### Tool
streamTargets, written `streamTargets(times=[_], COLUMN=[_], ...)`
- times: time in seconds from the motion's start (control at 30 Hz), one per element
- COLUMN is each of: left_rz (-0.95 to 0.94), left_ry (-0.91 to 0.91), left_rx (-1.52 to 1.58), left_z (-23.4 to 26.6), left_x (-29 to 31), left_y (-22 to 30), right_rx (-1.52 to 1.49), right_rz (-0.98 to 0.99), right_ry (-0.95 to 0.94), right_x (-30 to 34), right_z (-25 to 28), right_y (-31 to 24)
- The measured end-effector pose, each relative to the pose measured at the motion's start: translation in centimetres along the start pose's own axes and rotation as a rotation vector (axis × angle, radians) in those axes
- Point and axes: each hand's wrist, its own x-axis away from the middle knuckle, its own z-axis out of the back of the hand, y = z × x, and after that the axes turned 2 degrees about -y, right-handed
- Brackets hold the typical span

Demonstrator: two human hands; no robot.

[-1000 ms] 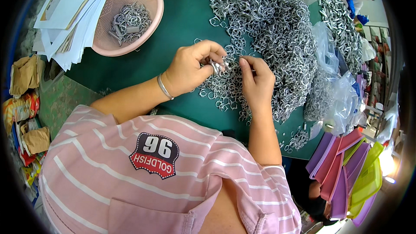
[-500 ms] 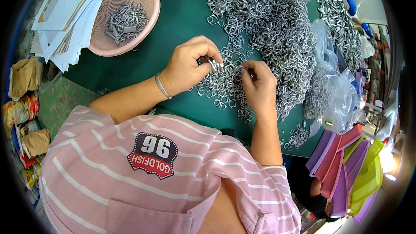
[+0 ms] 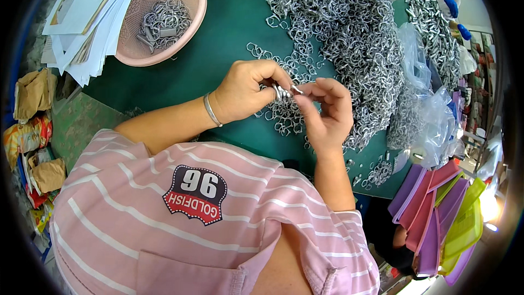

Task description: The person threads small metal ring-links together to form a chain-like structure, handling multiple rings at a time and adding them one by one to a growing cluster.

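Note:
My left hand (image 3: 244, 88), with a bangle on its wrist, is closed around several silvery metal rings (image 3: 281, 94), bunched between thumb and fingers. Against that bunch, my right hand (image 3: 331, 110) pinches a single metal ring (image 3: 296, 89) between its thumb and forefinger; its other fingers are raised. The two hands' fingertips nearly meet. Beneath them, loose rings (image 3: 288, 124) lie scattered on the green tabletop (image 3: 218, 33). A large heap of the same rings (image 3: 363, 38) spreads just beyond and to the right of my right hand.
At the far left stands a pink mesh basket (image 3: 188, 35) holding metal pieces, beside a stack of papers (image 3: 82, 16). Clear plastic bags (image 3: 436, 125) edge the heap on the right. Purple, pink and yellow-green trays (image 3: 436, 213) lean at lower right. A co-worker's blue sleeve (image 3: 450, 5) shows at far right.
My hands have come together. The right hand has moved up and left from the loose rings, bringing a ring to the bunch in my left hand, which has shifted slightly right.

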Motion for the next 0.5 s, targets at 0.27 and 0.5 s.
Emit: streamTargets(times=[0.27,0.5], left_rz=[0.013,-0.055], left_ry=[0.040,0.116], left_rx=[0.125,0.197], left_z=[0.0,0.3], left_x=[-0.2,-0.6], left_y=[-0.2,-0.7], right_rx=[0.665,0.279], right_rz=[-0.100,-0.332], right_ry=[-0.228,0.000], right_x=[-0.9,0.1], right_z=[0.8,1.8], right_y=[1.9,2.4])
